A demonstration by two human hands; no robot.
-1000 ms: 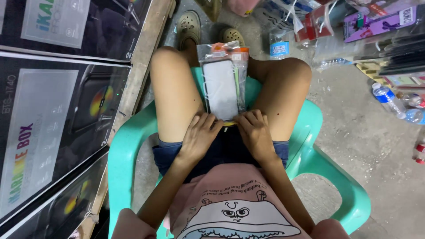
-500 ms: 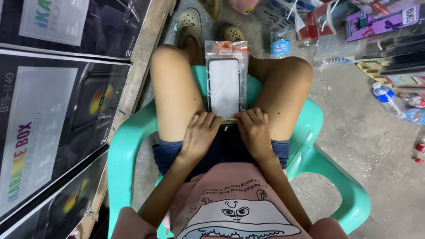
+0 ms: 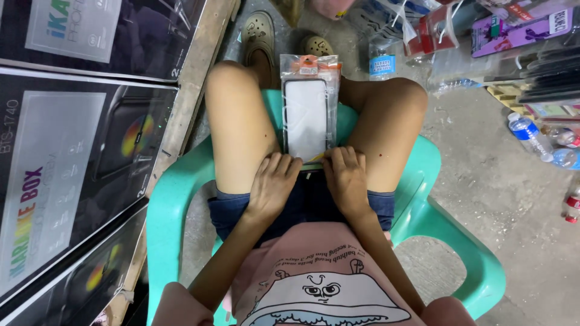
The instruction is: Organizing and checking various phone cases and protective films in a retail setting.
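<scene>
The left hand [image 3: 275, 184] and right hand [image 3: 345, 181] are both pinching the near edge of a clear packet [image 3: 308, 108], fingers closed on its bottom corners. The packet, holding a pale phone case with an orange header, is lying lengthwise between the person's thighs on the green chair [image 3: 447, 241]. Compared with a second ago it is lying straighter and flatter, its top now pointing squarely towards the shoes [image 3: 260, 36]; the hands are barely shifting from their grip. I judge the packet is being squared up and pressed flat at its lower end. Dark boxes [image 3: 78, 157] are standing just beside the chair, bottles [image 3: 538, 139] lying well apart.
</scene>
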